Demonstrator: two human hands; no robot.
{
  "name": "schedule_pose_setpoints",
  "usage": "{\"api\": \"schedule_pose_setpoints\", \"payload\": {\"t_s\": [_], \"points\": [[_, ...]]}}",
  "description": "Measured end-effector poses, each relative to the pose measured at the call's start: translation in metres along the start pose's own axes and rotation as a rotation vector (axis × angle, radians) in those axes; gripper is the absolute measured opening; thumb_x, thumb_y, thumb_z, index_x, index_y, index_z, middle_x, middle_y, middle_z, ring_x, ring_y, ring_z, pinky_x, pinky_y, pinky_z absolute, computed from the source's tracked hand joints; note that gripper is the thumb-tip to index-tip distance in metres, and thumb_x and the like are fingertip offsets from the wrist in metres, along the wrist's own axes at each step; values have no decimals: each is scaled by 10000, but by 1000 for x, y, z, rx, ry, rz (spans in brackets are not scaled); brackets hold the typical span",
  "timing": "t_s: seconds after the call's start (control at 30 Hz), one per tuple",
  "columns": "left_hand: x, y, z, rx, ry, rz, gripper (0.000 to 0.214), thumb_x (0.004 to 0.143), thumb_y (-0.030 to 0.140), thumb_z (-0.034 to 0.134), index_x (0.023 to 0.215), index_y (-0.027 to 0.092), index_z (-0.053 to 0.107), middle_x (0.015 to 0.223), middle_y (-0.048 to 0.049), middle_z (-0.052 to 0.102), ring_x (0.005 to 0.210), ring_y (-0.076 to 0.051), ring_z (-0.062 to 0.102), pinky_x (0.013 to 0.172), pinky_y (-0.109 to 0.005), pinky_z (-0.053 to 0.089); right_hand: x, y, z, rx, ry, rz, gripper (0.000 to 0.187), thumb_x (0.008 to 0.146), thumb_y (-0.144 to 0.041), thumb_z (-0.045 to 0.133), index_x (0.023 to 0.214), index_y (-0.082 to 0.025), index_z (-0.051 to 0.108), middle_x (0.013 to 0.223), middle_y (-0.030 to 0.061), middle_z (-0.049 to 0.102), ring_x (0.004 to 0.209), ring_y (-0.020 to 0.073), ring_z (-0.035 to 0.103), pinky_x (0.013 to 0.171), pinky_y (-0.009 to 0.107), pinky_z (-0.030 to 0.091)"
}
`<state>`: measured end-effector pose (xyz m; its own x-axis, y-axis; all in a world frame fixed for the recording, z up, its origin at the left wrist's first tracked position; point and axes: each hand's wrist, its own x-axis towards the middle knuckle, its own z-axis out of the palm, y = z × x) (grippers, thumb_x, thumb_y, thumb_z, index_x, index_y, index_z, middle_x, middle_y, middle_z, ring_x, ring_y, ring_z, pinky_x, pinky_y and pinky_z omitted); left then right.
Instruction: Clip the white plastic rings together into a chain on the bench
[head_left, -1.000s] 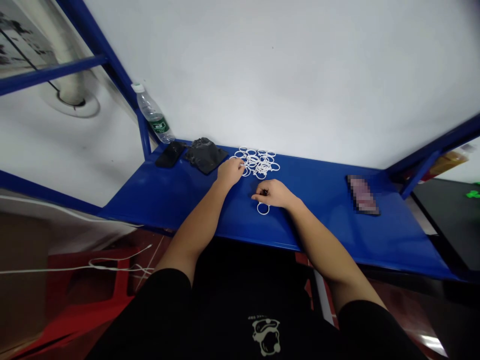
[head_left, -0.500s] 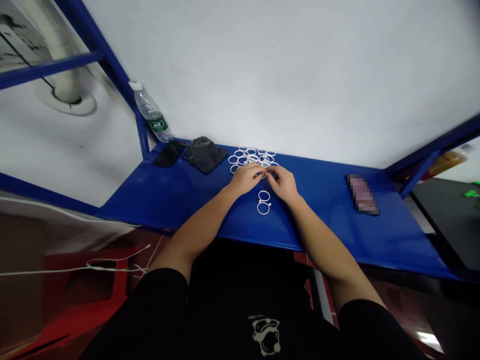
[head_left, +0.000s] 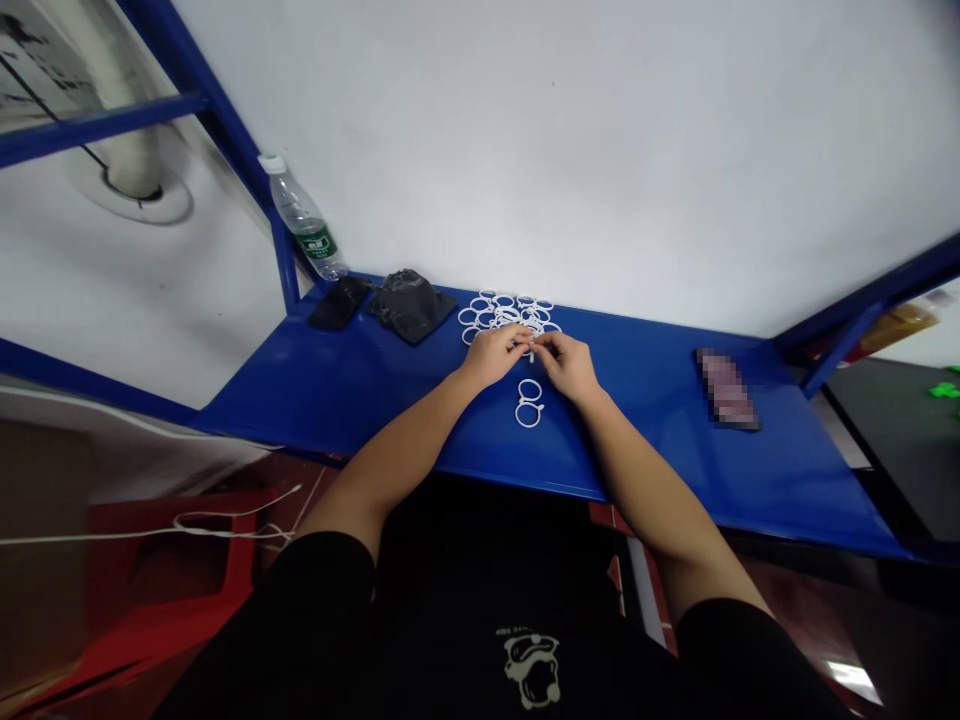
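My left hand (head_left: 495,353) and my right hand (head_left: 568,364) meet over the blue table, fingertips pinched together. Between them they hold a white ring (head_left: 532,354), of which only a small bit shows; the rest is behind my fingers. Just beyond my hands lies a spread of several thin white rings (head_left: 481,304) with small knobs, like curtain rings, partly covered by my fingers. Nearer to me, a pair of white rings (head_left: 528,414) lies touching, one above the other, below the gap between my wrists.
At the back left stand a clear bottle (head_left: 304,222), a black phone-like slab (head_left: 340,304) and a dark drawstring pouch (head_left: 412,306). A blurred-out pinkish flat object (head_left: 727,388) lies at the right of the blue table (head_left: 645,400). A red stool (head_left: 244,555) is below left.
My fingertips have shifted slightly, and a bit of white shows below them now. The view has tilted a little; the loose rings lie as before.
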<state>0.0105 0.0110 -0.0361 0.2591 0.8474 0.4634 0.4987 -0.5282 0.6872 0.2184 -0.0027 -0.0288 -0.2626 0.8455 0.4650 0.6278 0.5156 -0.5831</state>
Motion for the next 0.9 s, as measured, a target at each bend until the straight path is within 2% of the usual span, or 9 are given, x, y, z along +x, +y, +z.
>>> {"api": "schedule_pose_setpoints", "payload": {"t_s": [0.2, 0.37, 0.47, 0.53, 0.6, 0.7, 0.8, 0.9], "points": [[-1, 3, 0, -33, 36, -26, 159, 947, 100, 828, 1055, 199, 768, 947, -27, 848, 879, -166, 817, 804, -259, 608, 1, 1, -4, 36, 0, -32, 237, 1060, -428, 657, 1006, -233, 781, 895, 67, 815, 766, 228, 716, 764, 345, 543], [-1, 3, 0, -9, 37, -5, 135, 969, 130, 811, 1072, 208, 769, 905, -9, 821, 840, -158, 790, 794, -260, 594, 1, 0, -3, 24, 6, -19, 245, 1068, -431, 651, 1012, -240, 793, 909, 69, 825, 790, 235, 730, 768, 345, 552], [1, 2, -1, 52, 14, 15, 155, 984, 130, 794, 1116, 211, 787, 977, -23, 826, 808, -153, 764, 841, -288, 611, 1, -1, -4, -16, 3, -31, 226, 1070, -396, 640, 1029, -245, 803, 955, 75, 841, 834, 245, 747, 791, 350, 558], [2, 2, -3, 114, -6, 30, 169, 988, 136, 788, 1137, 216, 801, 1114, -50, 824, 861, -163, 764, 899, -312, 620, 3, 0, -8, -49, -10, -47, 204, 1065, -352, 638, 1035, -241, 806, 982, 82, 847, 867, 251, 758, 810, 351, 553], [2, 0, -4, 173, -25, 24, 185, 1001, 145, 772, 1165, 222, 811, 1261, -72, 793, 991, -189, 773, 965, -329, 621, 4, 1, -13, -78, -59, -64, 181, 1056, -320, 648, 1040, -237, 808, 1001, 86, 850, 894, 253, 763, 819, 345, 541], [1, -4, -3, 253, -79, -32, 234, 1021, 182, 755, 1242, 234, 815, 1385, -85, 732, 1172, -235, 754, 1025, -353, 619, 4, 2, -18, -86, -211, -82, 135, 1031, -273, 679, 1013, -234, 807, 970, 67, 848, 849, 227, 746, 792, 323, 511], [1, -8, 1, 311, -140, -81, 282, 1024, 218, 762, 1299, 254, 815, 1447, -91, 690, 1221, -263, 738, 1035, -381, 624, 3, -1, -17, -65, -358, -79, 92, 987, -228, 717, 943, -230, 798, 889, 27, 829, 741, 178, 700, 723, 291, 460], [2, -12, 4, 319, -158, -84, 282, 1023, 205, 759, 1293, 258, 825, 1426, -98, 697, 1221, -278, 735, 1022, -395, 628, 1, -7, -13, -37, -435, -73, 139, 986, -263, 741, 856, -228, 777, 814, 0, 801, 674, 146, 658, 680, 282, 414]]}}
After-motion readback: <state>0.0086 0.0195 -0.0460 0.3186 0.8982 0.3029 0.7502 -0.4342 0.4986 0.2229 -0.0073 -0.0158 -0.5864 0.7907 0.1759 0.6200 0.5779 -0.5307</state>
